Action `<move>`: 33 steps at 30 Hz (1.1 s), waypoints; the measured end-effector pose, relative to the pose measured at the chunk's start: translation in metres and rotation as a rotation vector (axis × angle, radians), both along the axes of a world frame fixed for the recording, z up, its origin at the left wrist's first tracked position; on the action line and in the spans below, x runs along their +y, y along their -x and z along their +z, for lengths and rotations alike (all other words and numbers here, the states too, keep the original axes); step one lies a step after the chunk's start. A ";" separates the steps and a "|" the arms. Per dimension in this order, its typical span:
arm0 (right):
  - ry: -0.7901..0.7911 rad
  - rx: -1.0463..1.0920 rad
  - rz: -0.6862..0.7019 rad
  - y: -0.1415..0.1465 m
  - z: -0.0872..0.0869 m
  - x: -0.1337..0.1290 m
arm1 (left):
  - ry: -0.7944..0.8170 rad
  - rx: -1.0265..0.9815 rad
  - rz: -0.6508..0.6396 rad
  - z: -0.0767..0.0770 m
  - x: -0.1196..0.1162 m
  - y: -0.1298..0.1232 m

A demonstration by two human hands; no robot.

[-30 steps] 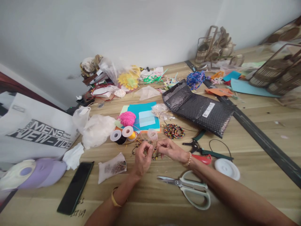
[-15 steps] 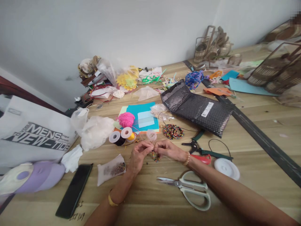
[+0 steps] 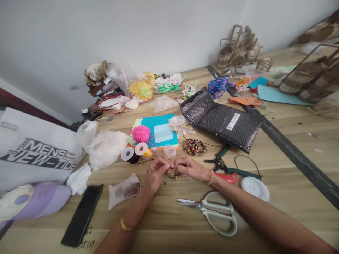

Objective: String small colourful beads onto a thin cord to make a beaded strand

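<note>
A short string of coloured beads (image 3: 173, 173) hangs in a loop under my two hands, low over the wooden table. My left hand (image 3: 156, 171) pinches it at the upper end with thumb and forefinger. My right hand (image 3: 189, 167) is closed in a pinch just to the right, at the thin cord of the beads; the cord itself is hard to make out. Behind my fingers lies a small clear spool (image 3: 170, 151). A coiled heap of multicoloured bead strands (image 3: 194, 147) is beyond my right hand, and a pouch of beads (image 3: 124, 191) is left of my left wrist.
Open-bladed scissors (image 3: 209, 211) lie in front of my right forearm. Pliers (image 3: 221, 163) and a white spool (image 3: 255, 189) are to the right. A phone (image 3: 82, 216), thread spools (image 3: 129, 154) and pink yarn (image 3: 141, 134) are leftward. A black bubble mailer (image 3: 225, 120) lies behind.
Both hands stay at nearly the same place with the beads. A slightly wider gap shows between their fingertips, and the bead loop hangs narrower. The whole view has shifted a little.
</note>
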State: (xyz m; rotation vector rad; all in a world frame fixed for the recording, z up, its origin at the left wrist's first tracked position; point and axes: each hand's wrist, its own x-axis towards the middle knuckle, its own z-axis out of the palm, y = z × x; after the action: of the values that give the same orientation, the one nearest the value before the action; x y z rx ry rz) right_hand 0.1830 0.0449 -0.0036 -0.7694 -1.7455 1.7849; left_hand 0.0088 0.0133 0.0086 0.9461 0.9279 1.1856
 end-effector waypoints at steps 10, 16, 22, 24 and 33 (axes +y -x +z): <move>0.058 -0.032 -0.105 0.002 0.003 -0.004 | -0.035 0.273 -0.057 0.000 -0.002 0.004; 0.110 0.027 -0.108 0.000 -0.001 -0.003 | -0.038 0.262 -0.061 -0.001 -0.003 0.004; 0.135 0.033 -0.096 -0.002 0.000 -0.002 | -0.049 0.255 -0.057 -0.003 -0.003 0.005; 0.134 0.026 -0.096 -0.002 0.000 -0.002 | -0.046 0.276 -0.049 -0.003 -0.003 0.005; 0.087 0.009 -0.059 -0.002 0.001 0.000 | -0.008 0.287 0.008 0.001 -0.002 0.004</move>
State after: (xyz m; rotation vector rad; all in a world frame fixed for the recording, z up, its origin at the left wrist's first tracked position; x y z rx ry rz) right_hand 0.1855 0.0450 -0.0026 -0.8380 -1.6313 1.8325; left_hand 0.0045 0.0117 0.0091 1.1397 1.1555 1.0774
